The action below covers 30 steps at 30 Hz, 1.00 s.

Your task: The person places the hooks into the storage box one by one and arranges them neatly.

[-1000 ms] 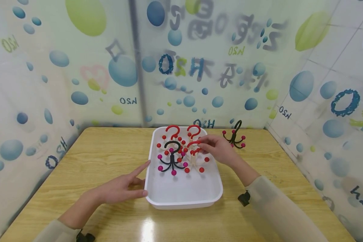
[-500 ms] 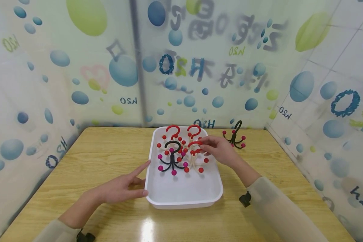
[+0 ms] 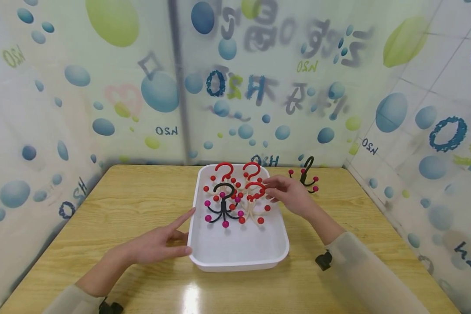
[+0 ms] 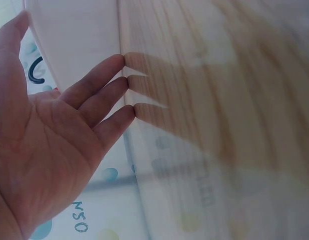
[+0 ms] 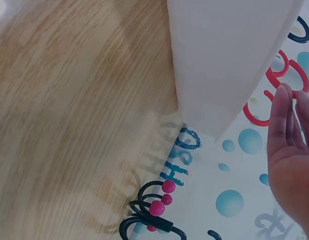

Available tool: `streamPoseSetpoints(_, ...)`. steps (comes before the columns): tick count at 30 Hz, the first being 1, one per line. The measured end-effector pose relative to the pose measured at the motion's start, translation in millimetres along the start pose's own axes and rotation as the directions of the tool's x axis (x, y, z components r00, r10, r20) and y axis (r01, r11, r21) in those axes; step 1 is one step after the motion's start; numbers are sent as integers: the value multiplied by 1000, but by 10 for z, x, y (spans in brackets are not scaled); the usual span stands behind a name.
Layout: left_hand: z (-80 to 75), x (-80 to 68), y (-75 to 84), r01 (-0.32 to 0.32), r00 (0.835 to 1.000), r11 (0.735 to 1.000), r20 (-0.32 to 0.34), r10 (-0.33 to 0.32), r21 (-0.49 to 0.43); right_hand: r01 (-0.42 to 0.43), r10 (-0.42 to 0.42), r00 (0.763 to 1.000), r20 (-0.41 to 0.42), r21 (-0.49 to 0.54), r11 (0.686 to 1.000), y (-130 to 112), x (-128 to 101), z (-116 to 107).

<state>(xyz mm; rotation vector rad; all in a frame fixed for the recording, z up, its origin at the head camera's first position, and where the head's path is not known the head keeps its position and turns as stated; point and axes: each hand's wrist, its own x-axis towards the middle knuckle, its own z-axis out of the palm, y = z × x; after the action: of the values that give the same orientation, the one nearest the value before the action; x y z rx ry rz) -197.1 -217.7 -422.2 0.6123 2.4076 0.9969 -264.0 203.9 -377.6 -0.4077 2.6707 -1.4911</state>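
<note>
right hand (image 3: 290, 194) pinching the cream hook's red loop (image 3: 255, 188)
hook stands upright just left of it; left hand (image 3: 157, 244) lies flat against tray (image 3: 239, 257), far side

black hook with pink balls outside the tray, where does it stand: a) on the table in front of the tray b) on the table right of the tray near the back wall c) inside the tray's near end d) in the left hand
b: the black hook with pink balls stands on the table right of the white tray, near the back wall, beyond the right hand.
</note>
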Motion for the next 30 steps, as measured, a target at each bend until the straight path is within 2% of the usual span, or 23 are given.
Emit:
streamPoseSetpoints(7,-1,-1,-1,-4,1000,1000,-6,4,19,-21,21,1000,-12,-6,1000,30,-112,-102)
streamPoseSetpoints(17,3,-3,-1,-7,1000,1000,-1,7,8,-36,36,999,-35,-11,999,240,-254,-281)
streamPoseSetpoints(25,-6,2,-6,-5,1000,1000,0,5,20,-17,12,995,-100,-48,999,383,-326,-567)
streamPoseSetpoints(30,-14,9,-9,-6,1000,1000,7,6,15,-41,31,988,-148,-67,997,475,-337,-784)
